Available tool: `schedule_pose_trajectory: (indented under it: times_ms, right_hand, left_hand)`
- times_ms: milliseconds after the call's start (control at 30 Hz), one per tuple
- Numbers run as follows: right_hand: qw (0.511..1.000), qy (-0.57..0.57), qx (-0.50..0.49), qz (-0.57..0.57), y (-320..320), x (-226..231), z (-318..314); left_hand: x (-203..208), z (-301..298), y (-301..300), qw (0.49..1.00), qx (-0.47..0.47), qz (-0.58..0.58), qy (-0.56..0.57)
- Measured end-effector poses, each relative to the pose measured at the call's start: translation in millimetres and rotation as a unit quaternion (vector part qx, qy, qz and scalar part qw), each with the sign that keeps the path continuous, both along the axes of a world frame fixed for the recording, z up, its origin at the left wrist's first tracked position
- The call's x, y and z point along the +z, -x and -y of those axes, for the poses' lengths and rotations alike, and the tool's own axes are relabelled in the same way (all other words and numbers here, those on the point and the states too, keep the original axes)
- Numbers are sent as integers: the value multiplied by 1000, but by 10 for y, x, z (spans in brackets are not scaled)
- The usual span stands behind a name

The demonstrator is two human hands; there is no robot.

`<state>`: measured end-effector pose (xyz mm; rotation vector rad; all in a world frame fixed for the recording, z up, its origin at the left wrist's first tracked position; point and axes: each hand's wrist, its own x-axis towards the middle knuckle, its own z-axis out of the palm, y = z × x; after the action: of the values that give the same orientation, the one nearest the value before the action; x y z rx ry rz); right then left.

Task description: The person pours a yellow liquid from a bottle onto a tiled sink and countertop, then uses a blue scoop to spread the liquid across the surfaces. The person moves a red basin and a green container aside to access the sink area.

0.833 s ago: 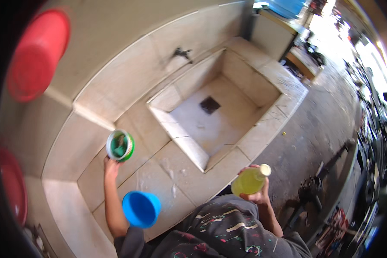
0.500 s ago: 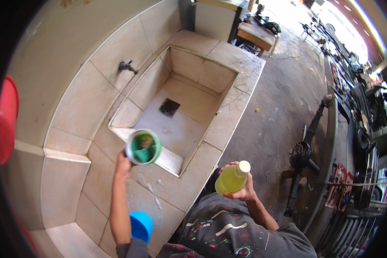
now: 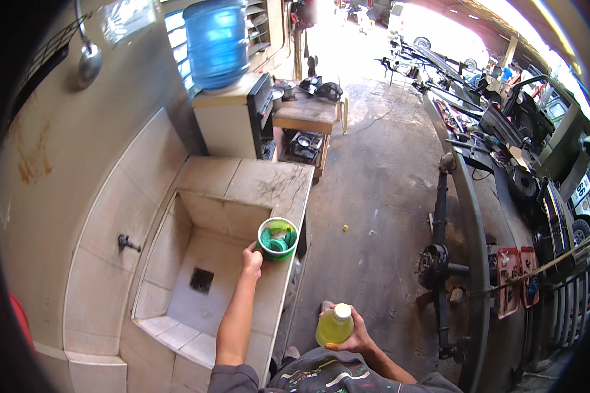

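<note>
My left hand (image 3: 252, 260) is closed on the side of a green tub (image 3: 278, 256) with a white rim. Inside the tub lie green things that look like scrubbing pads, their exact kind unclear. The tub is over the right ledge of the tiled sink (image 3: 226, 268); whether it rests on the tiles I cannot tell. Close to my body, my right hand (image 3: 359, 334) grips a clear bottle (image 3: 333, 329) of yellow-green liquid, capped in white and held roughly upright.
A tap (image 3: 128, 243) juts from the wall left of the sink. Beyond stand a white cabinet (image 3: 226, 124) bearing a blue water jug (image 3: 216, 46) and a wooden table (image 3: 301, 111). Metal vehicle parts, including an axle (image 3: 432, 265), line the right side.
My left hand has carried the tub from the sink's near end to its far right ledge. The view has tilted up. My right hand still holds the bottle near my body.
</note>
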<state>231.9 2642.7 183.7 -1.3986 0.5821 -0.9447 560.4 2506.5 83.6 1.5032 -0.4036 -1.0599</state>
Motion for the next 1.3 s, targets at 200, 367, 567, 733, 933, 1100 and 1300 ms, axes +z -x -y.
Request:
schedule_pose_trajectory:
  times_ms: [200,367,567,733,933,1100,1300]
  right_hand:
    - [990,59,-131,11,759,135,829]
    - [983,-15,-171,64,1215,213,1180]
    - [993,-8,-110,48,1153,162,1549]
    - [999,2,13,44,745,43,1627]
    - [974,-98,205,5,324,-3,1440]
    - [934,-158,315,-64,-142,136,1240]
    - [902,-94,415,-77,-1007,181,946]
  left_hand:
    - [-68,1309,193,997,68,-5,-25]
    - [40,1688,298,968,143,172,-110]
    - [425,766,155,909,95,396,-87]
    - [783,-1448,3,869,109,463,-134]
    - [1882,-4784,42,584,289,528,-545]
    - [2066,-6462,497,490,98,100,-861]
    - [1317,-7025,1087,493,126,334,-793]
